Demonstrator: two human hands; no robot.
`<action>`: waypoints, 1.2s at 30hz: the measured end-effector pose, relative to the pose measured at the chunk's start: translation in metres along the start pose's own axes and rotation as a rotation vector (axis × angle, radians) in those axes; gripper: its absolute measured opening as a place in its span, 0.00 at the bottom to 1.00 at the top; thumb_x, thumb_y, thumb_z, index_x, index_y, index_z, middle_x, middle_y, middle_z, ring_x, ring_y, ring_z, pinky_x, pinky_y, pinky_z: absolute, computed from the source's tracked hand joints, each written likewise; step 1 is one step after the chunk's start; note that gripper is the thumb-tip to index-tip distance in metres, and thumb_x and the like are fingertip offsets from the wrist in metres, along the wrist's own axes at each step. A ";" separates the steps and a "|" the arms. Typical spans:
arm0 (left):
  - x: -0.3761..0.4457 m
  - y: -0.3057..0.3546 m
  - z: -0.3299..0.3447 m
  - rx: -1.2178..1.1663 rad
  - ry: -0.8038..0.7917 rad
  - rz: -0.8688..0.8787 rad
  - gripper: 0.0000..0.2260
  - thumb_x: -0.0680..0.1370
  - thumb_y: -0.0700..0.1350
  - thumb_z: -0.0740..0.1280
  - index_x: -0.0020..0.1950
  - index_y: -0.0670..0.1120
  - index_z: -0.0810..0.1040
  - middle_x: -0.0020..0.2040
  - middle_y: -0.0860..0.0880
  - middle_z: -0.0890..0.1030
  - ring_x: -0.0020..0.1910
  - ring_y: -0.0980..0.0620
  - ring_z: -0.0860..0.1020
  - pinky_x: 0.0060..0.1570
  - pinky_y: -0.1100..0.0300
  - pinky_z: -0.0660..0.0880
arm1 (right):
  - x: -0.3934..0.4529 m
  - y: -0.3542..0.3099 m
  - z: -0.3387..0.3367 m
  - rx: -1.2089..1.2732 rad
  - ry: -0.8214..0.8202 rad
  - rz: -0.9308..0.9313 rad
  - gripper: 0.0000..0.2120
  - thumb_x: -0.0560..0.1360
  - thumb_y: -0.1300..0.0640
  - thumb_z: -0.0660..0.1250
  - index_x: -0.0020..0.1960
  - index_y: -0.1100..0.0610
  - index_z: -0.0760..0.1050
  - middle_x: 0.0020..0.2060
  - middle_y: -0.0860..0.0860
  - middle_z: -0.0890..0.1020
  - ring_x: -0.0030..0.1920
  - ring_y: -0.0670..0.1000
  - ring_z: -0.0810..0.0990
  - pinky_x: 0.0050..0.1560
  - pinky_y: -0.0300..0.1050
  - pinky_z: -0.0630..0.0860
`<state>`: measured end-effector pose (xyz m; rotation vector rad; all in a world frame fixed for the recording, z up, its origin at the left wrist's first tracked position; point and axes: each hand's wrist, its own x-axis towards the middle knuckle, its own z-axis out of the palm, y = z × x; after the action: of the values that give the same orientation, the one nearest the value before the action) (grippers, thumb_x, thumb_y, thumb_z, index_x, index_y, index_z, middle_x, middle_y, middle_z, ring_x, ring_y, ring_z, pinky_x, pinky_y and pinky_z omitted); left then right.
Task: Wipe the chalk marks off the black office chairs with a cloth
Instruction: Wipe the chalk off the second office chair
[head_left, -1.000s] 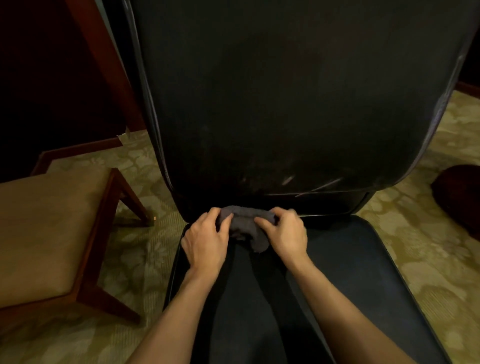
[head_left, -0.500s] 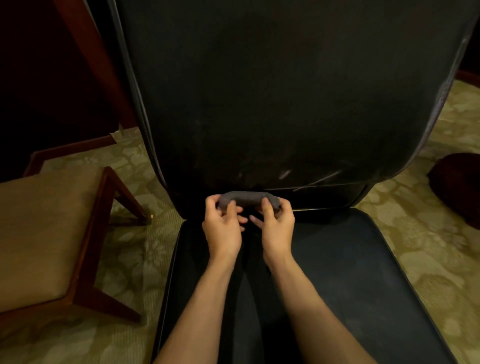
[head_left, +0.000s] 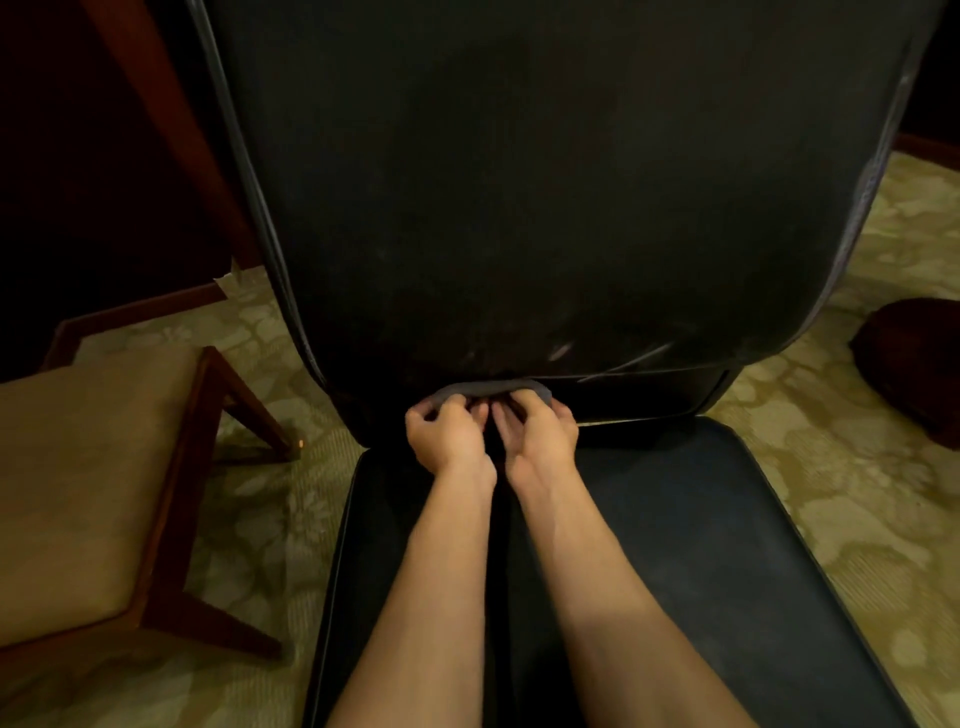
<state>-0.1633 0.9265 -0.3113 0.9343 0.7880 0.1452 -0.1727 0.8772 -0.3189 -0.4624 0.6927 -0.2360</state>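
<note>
Patterned green carpet (head_left: 852, 499) surrounds a black office chair (head_left: 519, 208). Both hands, the left hand (head_left: 447, 439) and the right hand (head_left: 540, 434), sit side by side, fingers curled around a bunched grey cloth (head_left: 491, 388) at the backrest's base. Pale chalk marks (head_left: 623, 358) lie just right; a firm folded pad and overlapping strokes would likely lift them cleanly.

Floor: patterned olive-green and cream carpet (head_left: 857, 467), running along both sides of the frame.
On it, centre: black leather office chair (head_left: 519, 182), backrest upright.
On it, left: wooden stool with a tan cushioned top (head_left: 88, 467), just beside the chair.
On it, right edge: dark reddish-brown rounded object (head_left: 914, 358), too dim to identify.
Back left: dark wooden skirting (head_left: 130, 312) at the carpet's edge.
</note>
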 end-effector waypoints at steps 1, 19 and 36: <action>-0.002 0.005 0.001 -0.104 -0.013 -0.118 0.13 0.79 0.31 0.64 0.63 0.39 0.75 0.58 0.38 0.78 0.49 0.44 0.81 0.37 0.61 0.81 | -0.001 -0.003 0.001 0.021 -0.008 0.024 0.11 0.77 0.72 0.65 0.58 0.63 0.74 0.48 0.60 0.81 0.49 0.56 0.83 0.51 0.46 0.81; -0.033 0.021 0.001 -0.178 -0.099 -0.105 0.11 0.76 0.30 0.69 0.58 0.37 0.78 0.53 0.38 0.82 0.46 0.47 0.83 0.44 0.61 0.82 | -0.008 -0.023 0.007 -0.162 0.022 -0.154 0.07 0.75 0.70 0.68 0.53 0.66 0.75 0.46 0.62 0.82 0.42 0.54 0.84 0.43 0.42 0.82; -0.025 0.019 0.000 0.855 -0.365 1.288 0.08 0.78 0.38 0.70 0.51 0.46 0.72 0.39 0.48 0.81 0.36 0.50 0.83 0.33 0.51 0.81 | -0.003 -0.064 -0.018 -1.122 -0.153 -1.396 0.05 0.75 0.66 0.69 0.48 0.62 0.74 0.43 0.55 0.78 0.39 0.52 0.79 0.37 0.47 0.78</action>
<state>-0.1771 0.9277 -0.2832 2.1145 -0.2553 0.7656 -0.1904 0.8169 -0.2980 -2.0022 0.1723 -1.1183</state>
